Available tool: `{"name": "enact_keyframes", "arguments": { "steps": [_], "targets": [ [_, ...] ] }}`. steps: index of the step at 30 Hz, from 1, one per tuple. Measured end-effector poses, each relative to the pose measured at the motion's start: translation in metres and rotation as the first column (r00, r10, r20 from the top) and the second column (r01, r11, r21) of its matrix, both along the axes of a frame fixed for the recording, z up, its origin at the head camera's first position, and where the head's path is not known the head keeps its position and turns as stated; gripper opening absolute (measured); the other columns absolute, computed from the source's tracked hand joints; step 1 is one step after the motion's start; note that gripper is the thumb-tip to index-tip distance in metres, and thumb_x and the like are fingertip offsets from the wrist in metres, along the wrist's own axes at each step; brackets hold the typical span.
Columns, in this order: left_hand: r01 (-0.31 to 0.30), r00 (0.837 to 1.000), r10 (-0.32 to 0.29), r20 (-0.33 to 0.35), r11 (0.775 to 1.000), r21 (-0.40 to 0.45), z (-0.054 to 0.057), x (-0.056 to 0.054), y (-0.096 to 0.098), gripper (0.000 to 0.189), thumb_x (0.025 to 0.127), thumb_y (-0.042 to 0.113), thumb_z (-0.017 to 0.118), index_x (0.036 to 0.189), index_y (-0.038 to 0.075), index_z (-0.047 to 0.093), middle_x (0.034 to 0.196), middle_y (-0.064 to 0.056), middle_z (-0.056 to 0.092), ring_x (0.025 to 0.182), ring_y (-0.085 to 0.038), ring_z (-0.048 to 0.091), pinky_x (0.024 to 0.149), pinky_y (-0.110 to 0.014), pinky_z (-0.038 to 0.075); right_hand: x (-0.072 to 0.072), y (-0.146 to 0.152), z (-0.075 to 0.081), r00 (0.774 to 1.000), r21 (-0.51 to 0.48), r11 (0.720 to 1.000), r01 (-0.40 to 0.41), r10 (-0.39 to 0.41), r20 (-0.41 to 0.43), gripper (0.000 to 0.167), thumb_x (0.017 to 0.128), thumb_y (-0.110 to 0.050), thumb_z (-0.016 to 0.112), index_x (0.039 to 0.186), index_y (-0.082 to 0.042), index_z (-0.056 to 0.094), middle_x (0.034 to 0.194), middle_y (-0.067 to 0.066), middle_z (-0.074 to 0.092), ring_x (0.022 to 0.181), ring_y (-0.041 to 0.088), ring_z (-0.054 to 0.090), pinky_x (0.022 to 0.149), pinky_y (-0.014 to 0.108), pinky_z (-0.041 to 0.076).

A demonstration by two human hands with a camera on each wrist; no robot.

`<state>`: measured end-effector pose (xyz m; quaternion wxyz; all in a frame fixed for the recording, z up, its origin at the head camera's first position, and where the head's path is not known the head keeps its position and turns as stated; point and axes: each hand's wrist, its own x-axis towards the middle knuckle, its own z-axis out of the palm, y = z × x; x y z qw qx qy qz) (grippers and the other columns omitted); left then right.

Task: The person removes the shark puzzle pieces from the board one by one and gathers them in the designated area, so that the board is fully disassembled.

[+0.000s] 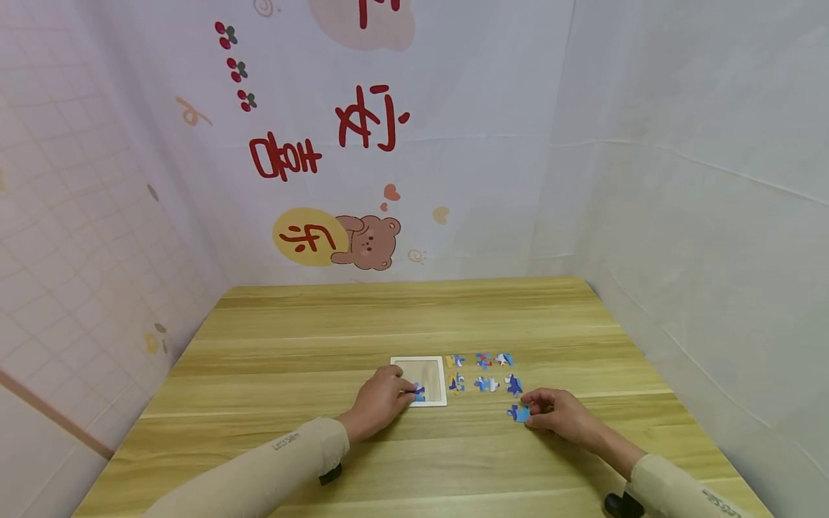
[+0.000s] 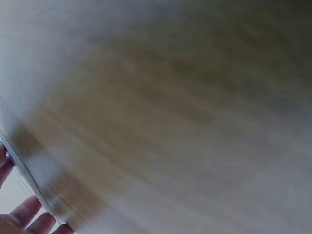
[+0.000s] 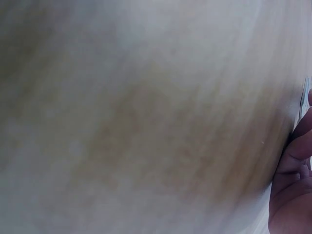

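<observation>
In the head view my left hand point(image 1: 377, 404) rests at the near left corner of a white puzzle tray point(image 1: 444, 381). Its fingertips reach over the border, beside a blue puzzle piece point(image 1: 419, 393) lying inside that corner. The left wrist view catches these fingers point(image 2: 43, 223), spread along the tray's edge. To the right, my right hand point(image 1: 565, 417) pinches a light-blue puzzle piece point(image 1: 519, 413) between thumb and index finger, low over the table. Only part of the right hand shows in the right wrist view, its curled fingers point(image 3: 295, 151) at the edge.
Several loose puzzle pieces lie in two rows right of the tray, among them a dark-blue one point(image 1: 514, 385) and a yellow-and-blue one point(image 1: 456, 361). The wooden table point(image 1: 311, 324) meets a printed cloth point(image 1: 479, 201) at its back, with more white cloth at both sides.
</observation>
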<state>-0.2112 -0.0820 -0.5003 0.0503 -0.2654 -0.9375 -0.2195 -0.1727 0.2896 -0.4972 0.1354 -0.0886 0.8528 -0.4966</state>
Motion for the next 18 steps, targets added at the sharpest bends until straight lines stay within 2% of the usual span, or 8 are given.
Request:
{"name": "enact_keyframes", "arguments": {
  "steps": [12,18],
  "targets": [
    [-0.006,1.0,0.007,-0.013,1.0,0.005,-0.002,-0.002,0.001,0.015,0.089,0.021,0.074,0.097,0.01,0.08,0.102,-0.007,0.062,0.092,-0.022,0.057,0.078,-0.039,0.051,-0.001,-0.003,0.002,1.0,0.009,1.0,0.018,-0.018,-0.015,0.035,0.087,-0.008,0.074,0.117,0.007,0.064,0.089,0.007,0.058,0.068,0.014,0.052,0.055,0.025,0.046],
    [-0.03,1.0,0.03,-0.008,0.999,-0.012,-0.001,-0.003,0.001,0.016,0.088,0.023,0.075,0.095,0.009,0.078,0.102,-0.006,0.063,0.093,-0.023,0.058,0.078,-0.039,0.052,-0.008,-0.019,0.014,1.0,0.006,1.0,0.013,-0.013,-0.023,0.034,0.089,-0.011,0.073,0.117,0.004,0.065,0.089,0.006,0.057,0.069,0.016,0.053,0.056,0.027,0.047]
  ]
}}
